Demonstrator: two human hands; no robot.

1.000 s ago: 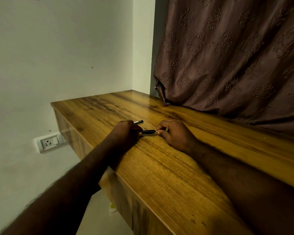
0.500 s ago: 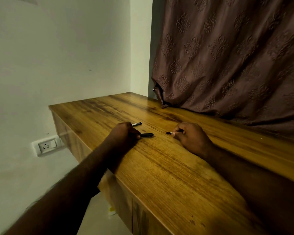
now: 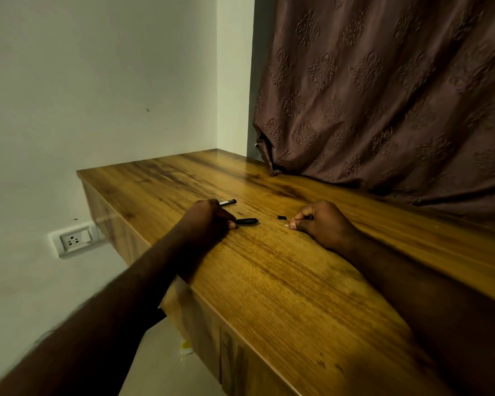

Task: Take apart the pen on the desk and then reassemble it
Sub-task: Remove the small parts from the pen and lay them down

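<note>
Head view, dim light. The left hand rests on the wooden desk near its left edge. Its curled fingers grip the near end of a black pen barrel, which lies flat and points right. How much of the barrel the hand covers cannot be made out.

The right hand rests on the desk to the right, apart from the left hand. Its fingers are curled inward with the fingertips down at the surface. Whether they pinch anything is too small and dark to tell.

A small black pen piece lies loose on the wood between the hands, just beside the right fingertips and clear of the barrel. A slim pen part, pale with a dark tip, lies just beyond the left hand. Its left end is hidden behind the knuckles.

Both forearms run toward the camera and are cut off by the lower edge. The right forearm lies along the desk and covers part of its near right side.

A brown patterned curtain hangs at the far right, its hem bunched on the desk's far edge. A white wall stands to the left, with a wall socket below desk level. A small yellow-and-white object lies on the floor by the desk front, partly hidden and not identifiable.
</note>
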